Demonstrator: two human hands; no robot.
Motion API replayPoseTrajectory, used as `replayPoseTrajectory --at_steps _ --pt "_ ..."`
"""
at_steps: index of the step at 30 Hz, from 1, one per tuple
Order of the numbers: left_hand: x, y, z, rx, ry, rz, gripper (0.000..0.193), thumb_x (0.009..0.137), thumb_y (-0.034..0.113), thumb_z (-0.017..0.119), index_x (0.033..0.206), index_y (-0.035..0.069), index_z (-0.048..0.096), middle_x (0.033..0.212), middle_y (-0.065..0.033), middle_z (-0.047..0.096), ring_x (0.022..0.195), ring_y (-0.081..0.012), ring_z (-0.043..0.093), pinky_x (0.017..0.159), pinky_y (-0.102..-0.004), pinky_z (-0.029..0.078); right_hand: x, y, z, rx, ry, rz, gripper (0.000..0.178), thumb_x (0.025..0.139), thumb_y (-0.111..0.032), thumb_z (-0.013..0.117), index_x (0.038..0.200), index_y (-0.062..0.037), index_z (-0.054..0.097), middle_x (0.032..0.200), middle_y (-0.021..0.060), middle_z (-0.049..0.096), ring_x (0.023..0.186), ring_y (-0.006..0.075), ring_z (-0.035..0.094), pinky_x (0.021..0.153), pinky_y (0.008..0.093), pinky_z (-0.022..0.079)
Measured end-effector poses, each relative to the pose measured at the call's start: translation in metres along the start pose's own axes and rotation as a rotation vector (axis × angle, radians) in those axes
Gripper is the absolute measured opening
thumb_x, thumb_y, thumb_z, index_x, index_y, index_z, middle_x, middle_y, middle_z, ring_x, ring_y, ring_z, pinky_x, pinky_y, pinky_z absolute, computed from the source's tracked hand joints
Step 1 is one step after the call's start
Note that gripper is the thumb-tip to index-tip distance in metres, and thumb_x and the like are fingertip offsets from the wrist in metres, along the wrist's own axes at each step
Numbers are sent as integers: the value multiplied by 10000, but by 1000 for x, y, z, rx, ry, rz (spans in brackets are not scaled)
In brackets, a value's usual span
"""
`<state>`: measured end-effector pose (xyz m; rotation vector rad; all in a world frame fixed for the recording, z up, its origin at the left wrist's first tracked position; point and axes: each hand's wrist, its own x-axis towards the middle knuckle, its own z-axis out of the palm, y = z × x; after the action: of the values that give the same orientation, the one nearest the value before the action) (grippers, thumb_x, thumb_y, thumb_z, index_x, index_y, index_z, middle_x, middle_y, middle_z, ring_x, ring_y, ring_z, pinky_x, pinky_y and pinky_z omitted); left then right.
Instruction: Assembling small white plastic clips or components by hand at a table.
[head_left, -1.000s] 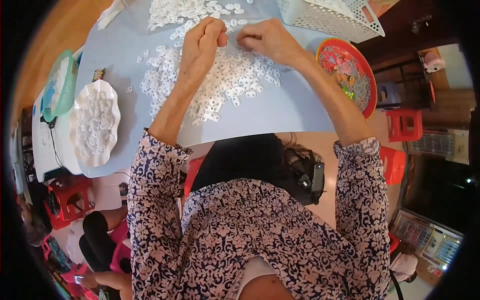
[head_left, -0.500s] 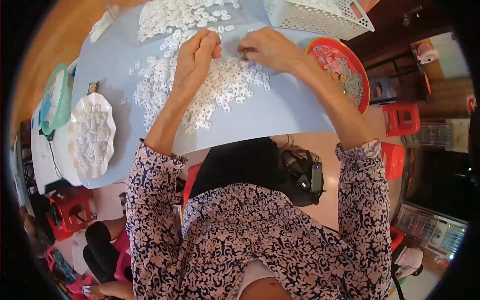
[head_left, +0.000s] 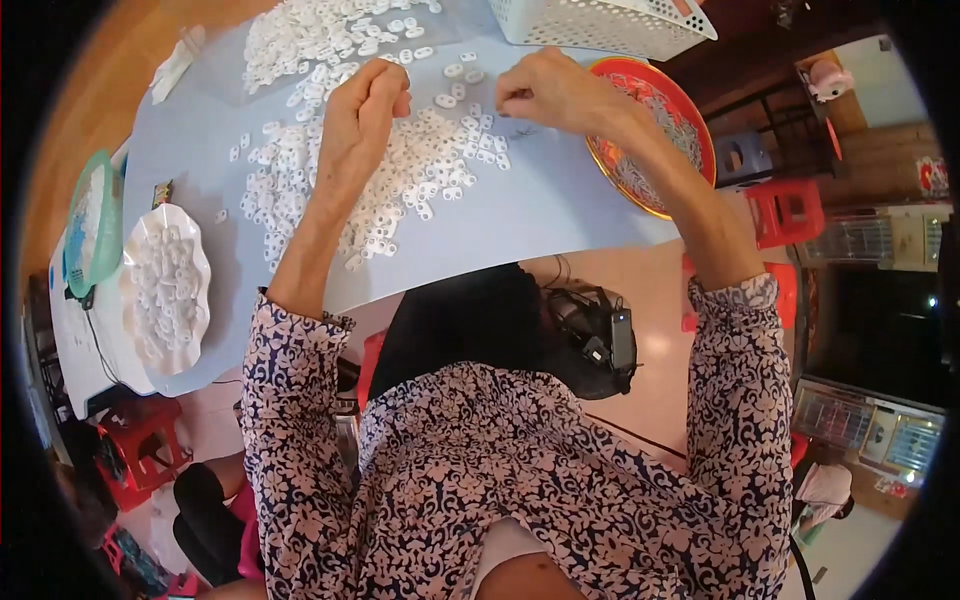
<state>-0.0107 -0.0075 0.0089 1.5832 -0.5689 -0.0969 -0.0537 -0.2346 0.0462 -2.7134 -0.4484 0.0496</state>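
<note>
My left hand [head_left: 365, 105] is curled shut above a spread of several small white plastic rings [head_left: 420, 165] on a pale blue table [head_left: 560, 205]. My right hand [head_left: 545, 90] is pinched shut just right of it, over the edge of the rings; what the fingers hold is too small to tell. The two hands are a short gap apart. A larger heap of the same white rings [head_left: 320, 30] lies further back.
A red round tray [head_left: 655, 135] with small pieces sits at the right. A white mesh basket [head_left: 600, 20] stands at the back. A white scalloped plate [head_left: 165, 290] full of rings and a green-rimmed dish [head_left: 90, 235] sit at the left. Red stools [head_left: 785, 210] stand on the floor.
Both hands have drawn slightly apart over the rings, and the view has shifted a little; the pile looks the same.
</note>
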Motion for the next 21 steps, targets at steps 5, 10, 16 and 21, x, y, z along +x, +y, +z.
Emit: replayPoseTrajectory --at_steps 5,10,16,21 --pt "-1 -1 2 12 -1 -10 268 937 228 455 812 7 541 677 2 500 662 -76 468 629 -226 400 -25 -3 2 -104 -48 17 103 782 -80 601 820 -8 665 720 140 642 627 263 603 602 359 476" --pt "-1 -5 1 26 -10 -6 277 941 235 447 818 5 542 686 -3 507 668 -83 474 638 -234 405 -33 -1 0 -233 -55 -29 94 781 -79 594 802 -13 658 758 145 645 686 308 604 634 384 477" --pt "-2 -1 4 67 -5 -21 283 941 241 445 818 6 542 671 -8 504 664 -86 468 636 -235 400 -29 11 13 -220 46 -152 100 784 -97 586 741 -8 602 682 154 590 648 341 563 597 422 454" --pt "-2 -4 3 66 -3 -20 281 938 237 446 800 9 537 650 -3 495 655 -84 457 627 -237 395 -25 4 13 -276 15 -84 84 761 -89 577 727 -14 594 640 156 572 616 336 554 563 416 442"
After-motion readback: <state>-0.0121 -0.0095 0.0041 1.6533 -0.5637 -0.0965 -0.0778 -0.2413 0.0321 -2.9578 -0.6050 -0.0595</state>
